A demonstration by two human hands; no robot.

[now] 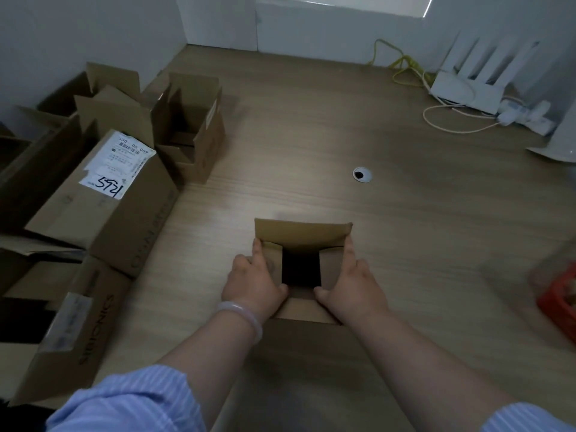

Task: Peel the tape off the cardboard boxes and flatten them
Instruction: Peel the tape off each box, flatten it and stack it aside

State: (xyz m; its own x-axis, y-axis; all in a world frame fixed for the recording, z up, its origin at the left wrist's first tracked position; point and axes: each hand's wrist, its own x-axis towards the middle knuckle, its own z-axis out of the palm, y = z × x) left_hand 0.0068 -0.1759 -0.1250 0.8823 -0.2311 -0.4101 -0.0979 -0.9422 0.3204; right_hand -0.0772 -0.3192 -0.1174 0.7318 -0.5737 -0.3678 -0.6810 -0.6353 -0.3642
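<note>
A small brown cardboard box (302, 233) stands on the wooden table right in front of me, its top open and its inside dark. My left hand (254, 282) grips its left side flap, index finger stretched along the edge and thumb at the opening. My right hand (350, 285) grips the right side flap in the same way. The far flap stands up and the near flap (304, 310) lies toward me. I see no tape on this box.
Several more cardboard boxes crowd the left: an open one (190, 126), one with a white shipping label (103, 198) and a printed one (71, 335). A cable hole (362, 174) lies mid-table. A white router (467, 88) with cables sits far right; a red container (558, 300) is at the right edge.
</note>
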